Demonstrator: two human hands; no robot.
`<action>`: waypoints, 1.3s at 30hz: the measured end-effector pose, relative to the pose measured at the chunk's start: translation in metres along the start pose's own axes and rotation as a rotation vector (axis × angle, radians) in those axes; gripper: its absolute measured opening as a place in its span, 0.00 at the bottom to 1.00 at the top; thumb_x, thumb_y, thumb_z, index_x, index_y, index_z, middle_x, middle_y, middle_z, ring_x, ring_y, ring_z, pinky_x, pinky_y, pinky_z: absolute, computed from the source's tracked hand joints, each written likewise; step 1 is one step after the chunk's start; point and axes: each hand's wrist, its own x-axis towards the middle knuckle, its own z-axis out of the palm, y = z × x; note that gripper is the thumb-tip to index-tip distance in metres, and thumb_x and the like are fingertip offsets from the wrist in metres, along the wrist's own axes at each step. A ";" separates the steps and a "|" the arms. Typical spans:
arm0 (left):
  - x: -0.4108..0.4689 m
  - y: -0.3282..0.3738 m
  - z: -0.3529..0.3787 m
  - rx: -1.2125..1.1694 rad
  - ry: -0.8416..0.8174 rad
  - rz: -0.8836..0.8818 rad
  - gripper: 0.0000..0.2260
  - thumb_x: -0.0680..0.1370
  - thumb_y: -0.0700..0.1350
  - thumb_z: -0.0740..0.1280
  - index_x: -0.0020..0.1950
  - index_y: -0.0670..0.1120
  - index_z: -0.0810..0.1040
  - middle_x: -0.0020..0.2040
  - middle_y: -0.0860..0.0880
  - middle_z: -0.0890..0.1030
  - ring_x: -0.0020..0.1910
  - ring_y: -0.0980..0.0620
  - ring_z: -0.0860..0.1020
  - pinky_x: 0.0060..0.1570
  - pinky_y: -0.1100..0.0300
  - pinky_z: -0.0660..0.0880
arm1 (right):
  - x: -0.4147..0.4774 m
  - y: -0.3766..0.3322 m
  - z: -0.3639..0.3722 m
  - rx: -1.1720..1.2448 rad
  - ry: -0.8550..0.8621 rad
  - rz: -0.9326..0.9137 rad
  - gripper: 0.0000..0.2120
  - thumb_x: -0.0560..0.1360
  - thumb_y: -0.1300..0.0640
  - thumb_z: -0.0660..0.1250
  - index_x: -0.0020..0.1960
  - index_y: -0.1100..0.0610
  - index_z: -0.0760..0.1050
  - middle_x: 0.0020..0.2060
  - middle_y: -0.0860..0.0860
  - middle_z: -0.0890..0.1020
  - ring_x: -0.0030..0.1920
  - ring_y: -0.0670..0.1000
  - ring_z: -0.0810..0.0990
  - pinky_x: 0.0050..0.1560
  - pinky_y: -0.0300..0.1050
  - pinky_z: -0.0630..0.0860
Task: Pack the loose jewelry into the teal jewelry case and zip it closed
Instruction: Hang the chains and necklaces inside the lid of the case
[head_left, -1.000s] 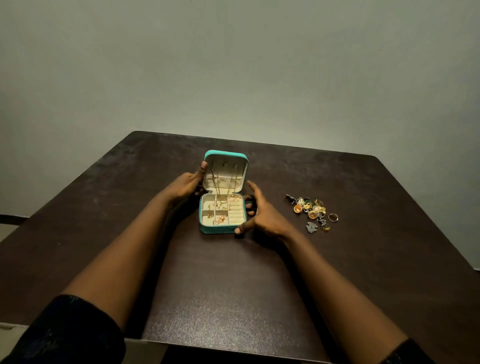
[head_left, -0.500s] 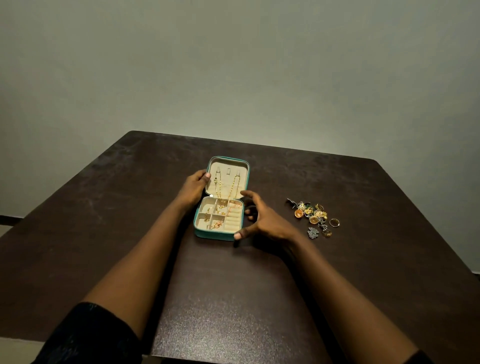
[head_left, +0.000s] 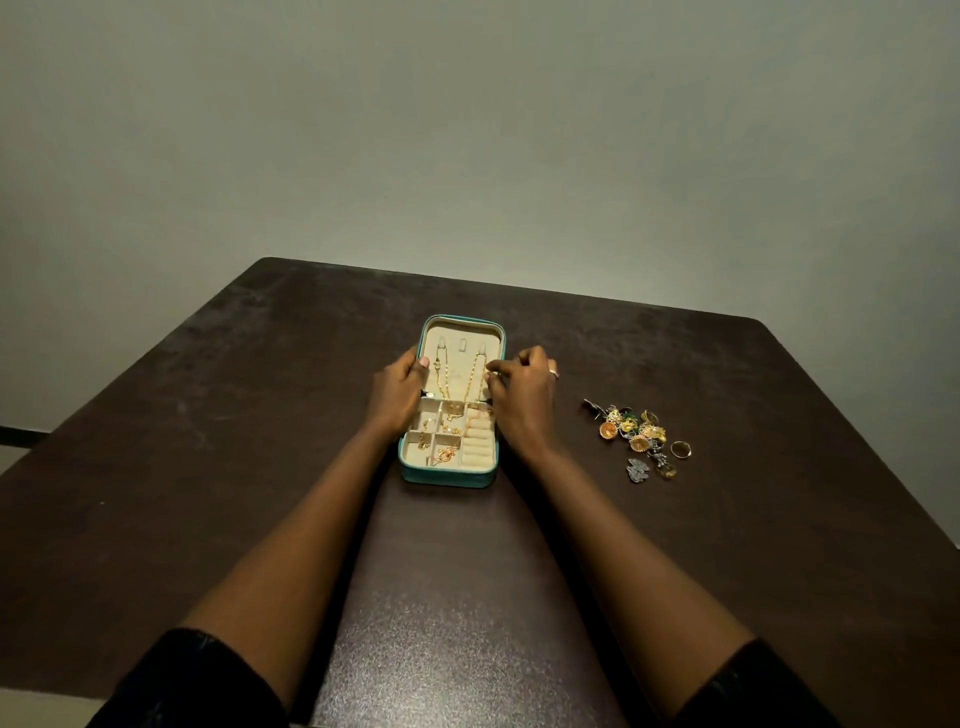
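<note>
The teal jewelry case (head_left: 447, 476) lies open on the dark table, its beige lid (head_left: 462, 332) folded flat away from me. A gold necklace (head_left: 445, 384) hangs from the lid hooks down into the compartments, which hold small gold pieces. My left hand (head_left: 397, 392) grips the lid's left edge, thumb on the lining. My right hand (head_left: 522, 395) is at the lid's right edge, fingertips pinched together on the necklace's right strand. The loose jewelry pile (head_left: 636, 434) lies to the right of the case.
A gold ring (head_left: 680, 449) and a silver pendant (head_left: 637, 469) sit at the near edge of the pile. The dark wooden table (head_left: 260, 415) ends at a plain wall behind and drops off on the left and right.
The lid went from upright to lying flat on the table. My right hand left the case's front right corner and moved up to the lid's right edge by the necklace.
</note>
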 end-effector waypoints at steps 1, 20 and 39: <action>-0.001 0.001 0.000 0.003 -0.004 0.004 0.16 0.82 0.45 0.56 0.68 0.45 0.72 0.51 0.49 0.78 0.48 0.51 0.76 0.45 0.57 0.71 | 0.004 -0.002 0.003 -0.052 0.049 -0.002 0.11 0.77 0.56 0.63 0.54 0.61 0.80 0.50 0.53 0.72 0.50 0.49 0.67 0.46 0.42 0.67; 0.002 -0.002 -0.001 0.087 -0.024 0.073 0.15 0.82 0.45 0.55 0.68 0.45 0.70 0.56 0.44 0.80 0.51 0.47 0.79 0.52 0.47 0.76 | 0.019 -0.016 0.010 -0.410 0.118 -0.135 0.10 0.78 0.62 0.56 0.51 0.62 0.76 0.55 0.59 0.73 0.57 0.59 0.68 0.52 0.51 0.60; 0.002 -0.004 -0.001 0.053 -0.044 0.093 0.16 0.82 0.45 0.55 0.68 0.45 0.70 0.55 0.44 0.80 0.50 0.47 0.78 0.50 0.51 0.75 | 0.044 -0.042 -0.013 0.570 -0.186 0.025 0.05 0.78 0.60 0.61 0.45 0.56 0.73 0.44 0.52 0.73 0.46 0.48 0.73 0.50 0.46 0.74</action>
